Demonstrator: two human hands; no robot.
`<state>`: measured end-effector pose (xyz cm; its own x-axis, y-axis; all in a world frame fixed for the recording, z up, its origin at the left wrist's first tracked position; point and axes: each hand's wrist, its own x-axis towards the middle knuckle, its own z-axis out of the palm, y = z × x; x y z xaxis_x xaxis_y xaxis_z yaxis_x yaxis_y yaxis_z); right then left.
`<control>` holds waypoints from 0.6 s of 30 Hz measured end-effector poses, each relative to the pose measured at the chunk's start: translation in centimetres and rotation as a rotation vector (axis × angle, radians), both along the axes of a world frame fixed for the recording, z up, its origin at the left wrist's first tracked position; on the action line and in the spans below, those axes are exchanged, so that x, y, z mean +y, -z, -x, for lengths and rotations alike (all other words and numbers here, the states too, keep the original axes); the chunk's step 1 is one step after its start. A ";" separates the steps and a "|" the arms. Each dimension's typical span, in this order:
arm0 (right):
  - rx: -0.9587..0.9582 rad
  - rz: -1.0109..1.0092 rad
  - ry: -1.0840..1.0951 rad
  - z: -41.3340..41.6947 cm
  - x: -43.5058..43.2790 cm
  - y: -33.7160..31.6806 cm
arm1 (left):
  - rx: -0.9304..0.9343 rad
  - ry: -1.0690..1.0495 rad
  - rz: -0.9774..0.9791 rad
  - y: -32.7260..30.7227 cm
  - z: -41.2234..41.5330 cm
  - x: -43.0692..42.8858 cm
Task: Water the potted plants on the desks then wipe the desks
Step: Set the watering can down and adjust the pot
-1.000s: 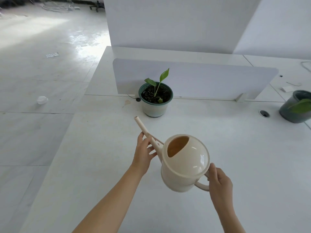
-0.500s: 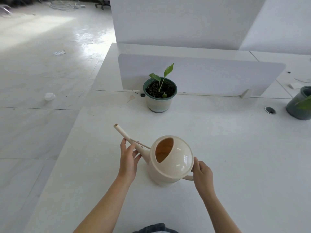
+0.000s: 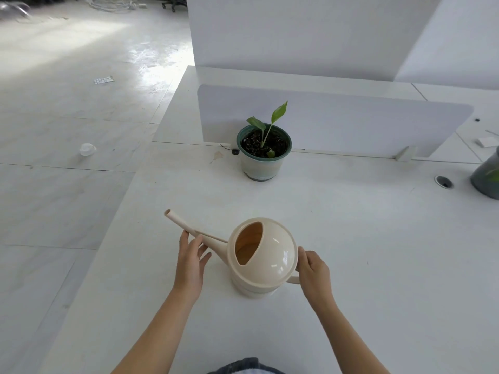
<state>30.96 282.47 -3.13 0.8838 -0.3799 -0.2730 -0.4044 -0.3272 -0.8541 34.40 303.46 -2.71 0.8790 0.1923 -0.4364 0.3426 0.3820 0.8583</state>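
At lower centre of the frame, the cream plastic watering can (image 3: 263,259) stands on the white desk (image 3: 378,265). The right hand (image 3: 313,268) grips its handle; the left hand (image 3: 190,261) rests straight fingers against its spout. Above stands the green-rimmed potted plant (image 3: 264,153).

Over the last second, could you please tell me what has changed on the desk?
The watering can was lowered from a tilted hold in the air and now stands upright on the desk. The right hand still holds its handle, and the left hand still touches the spout with its fingers. The potted plant stayed by the divider.
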 end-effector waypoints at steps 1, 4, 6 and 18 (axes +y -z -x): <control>-0.002 -0.016 0.011 -0.2 -0.1 -0.1 | 0.018 0.011 -0.079 -0.5 0.1 0.2; -0.055 -0.001 0.052 -1.6 -0.8 -1.5 | 0.000 -0.033 -0.228 -2.6 0.6 0.9; -0.106 0.026 0.046 -3.0 -1.3 -2.9 | -0.050 -0.050 -0.270 -4.0 0.6 1.2; -0.168 -0.039 0.032 -13.1 -3.1 -5.1 | -0.198 0.099 -0.391 -7.2 -10.3 -3.6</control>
